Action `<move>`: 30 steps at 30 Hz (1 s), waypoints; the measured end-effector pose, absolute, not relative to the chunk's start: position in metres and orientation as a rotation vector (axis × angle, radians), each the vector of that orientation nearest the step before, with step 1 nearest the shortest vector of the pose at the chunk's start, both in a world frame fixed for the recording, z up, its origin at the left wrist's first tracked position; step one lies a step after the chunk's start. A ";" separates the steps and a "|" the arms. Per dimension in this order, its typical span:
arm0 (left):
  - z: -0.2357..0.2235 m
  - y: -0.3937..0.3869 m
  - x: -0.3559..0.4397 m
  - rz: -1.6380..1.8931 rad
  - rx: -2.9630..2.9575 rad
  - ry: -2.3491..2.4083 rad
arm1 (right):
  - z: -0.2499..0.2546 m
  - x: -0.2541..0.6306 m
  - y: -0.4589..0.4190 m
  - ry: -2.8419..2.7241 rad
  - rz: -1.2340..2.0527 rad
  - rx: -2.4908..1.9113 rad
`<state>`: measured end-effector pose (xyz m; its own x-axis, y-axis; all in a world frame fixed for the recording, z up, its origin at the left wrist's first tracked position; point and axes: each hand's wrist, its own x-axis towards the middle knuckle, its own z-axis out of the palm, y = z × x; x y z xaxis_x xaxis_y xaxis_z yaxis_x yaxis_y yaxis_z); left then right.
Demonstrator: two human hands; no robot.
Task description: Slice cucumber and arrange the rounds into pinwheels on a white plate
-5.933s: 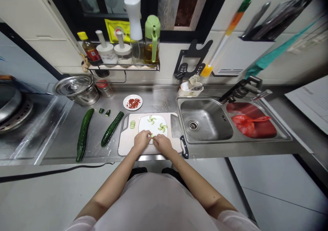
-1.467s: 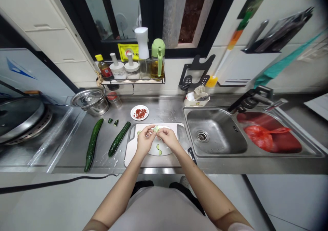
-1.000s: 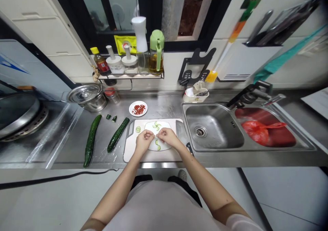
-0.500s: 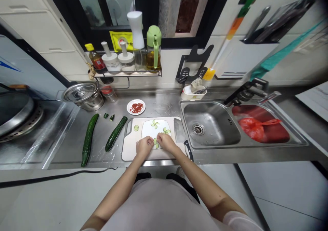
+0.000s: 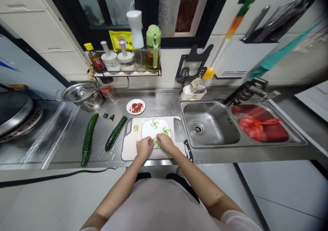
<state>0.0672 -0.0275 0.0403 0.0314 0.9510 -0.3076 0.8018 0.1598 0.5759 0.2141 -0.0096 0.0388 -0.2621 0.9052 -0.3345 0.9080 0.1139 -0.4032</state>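
Observation:
A white square plate lies on the cutting board. Cucumber slices are fanned out in pinwheel shapes at its far edge and right side. At the near edge, my left hand and my right hand meet over another group of cucumber slices. Both hands have their fingers pinched together at these slices, and the fingertips are partly hidden. A few more slices rest on the board left of the plate. To the right, a kitchen knife lies along the board's edge.
Two whole-looking cucumbers and cut ends lie left of the board. Behind it stands a small plate of red pieces. A double sink holds a red bag at right. A lidded pot stands back left.
My hands stay over the near group of slices, with only slight finger movement. The plate, board and cucumbers keep their places; the view shifts very slightly.

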 end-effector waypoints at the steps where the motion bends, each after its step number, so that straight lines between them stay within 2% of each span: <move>1: 0.040 -0.027 0.067 0.282 1.682 1.800 | 0.039 0.214 -0.010 2.340 -0.840 1.899; 16: 0.039 -0.025 0.067 0.199 1.771 1.849 | 0.047 0.217 -0.018 2.265 -0.658 1.966; 30: 0.032 -0.013 0.075 0.099 1.791 1.826 | 0.046 0.221 -0.024 2.060 -0.663 2.094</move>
